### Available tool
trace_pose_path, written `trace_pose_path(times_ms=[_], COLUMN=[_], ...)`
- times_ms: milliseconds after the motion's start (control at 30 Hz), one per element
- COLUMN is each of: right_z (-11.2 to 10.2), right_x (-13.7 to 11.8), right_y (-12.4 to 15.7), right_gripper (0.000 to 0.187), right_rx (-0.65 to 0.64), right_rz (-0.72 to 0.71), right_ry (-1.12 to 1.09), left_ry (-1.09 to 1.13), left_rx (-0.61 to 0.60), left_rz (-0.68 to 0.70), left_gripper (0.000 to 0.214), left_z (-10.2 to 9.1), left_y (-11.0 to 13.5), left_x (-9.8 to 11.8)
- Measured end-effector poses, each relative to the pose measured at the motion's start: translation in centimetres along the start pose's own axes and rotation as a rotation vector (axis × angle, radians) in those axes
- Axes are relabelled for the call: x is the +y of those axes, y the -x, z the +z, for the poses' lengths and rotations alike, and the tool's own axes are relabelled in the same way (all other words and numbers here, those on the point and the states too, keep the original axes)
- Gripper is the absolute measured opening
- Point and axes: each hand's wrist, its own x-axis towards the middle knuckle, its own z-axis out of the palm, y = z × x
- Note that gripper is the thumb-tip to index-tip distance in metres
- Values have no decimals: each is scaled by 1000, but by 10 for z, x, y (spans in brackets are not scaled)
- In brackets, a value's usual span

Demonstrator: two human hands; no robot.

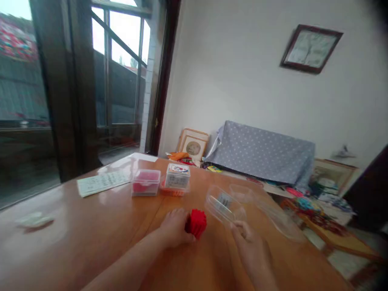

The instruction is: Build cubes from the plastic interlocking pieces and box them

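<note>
My left hand (176, 227) is wrapped round a bright red, ridged bundle (198, 223) just above or on the wooden table (121, 230); blur hides what kind of thing it is. To its right, my right hand (250, 247) pinches the near edge of a clear plastic container (220, 196) with a printed label. Whether this container touches the table I cannot tell. Beyond it lie a second small clear plastic piece (241, 192) and a long clear plastic piece (280, 218).
Behind my left hand stand a clear box with pink contents (146, 184) and a labelled box (178, 176) on an orange-filled tub (174, 190). Written paper (103, 182) and a pale object (35, 220) lie left. A cloth-covered thing (260, 151) stands by the wall.
</note>
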Motion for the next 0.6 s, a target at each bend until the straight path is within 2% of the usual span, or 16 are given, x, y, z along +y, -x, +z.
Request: trace_pose_path(times_ms=[233,467,600], right_z=[-10,-15,-12], right_x=[1,-1,3], right_y=[6,16,17], right_gripper=[46,49,46], right_rx=[5,-30,-111], right_rz=[-92,-187,-213], right_ry=[-168,-186,-185], left_ry=[-15,3,15], left_rx=[9,15,22], left_rz=[-13,-32,-25], left_gripper=[55,58,62], left_z=[0,1,2], left_y=[-22,-40,-44], left_x=[-2,-5,-5])
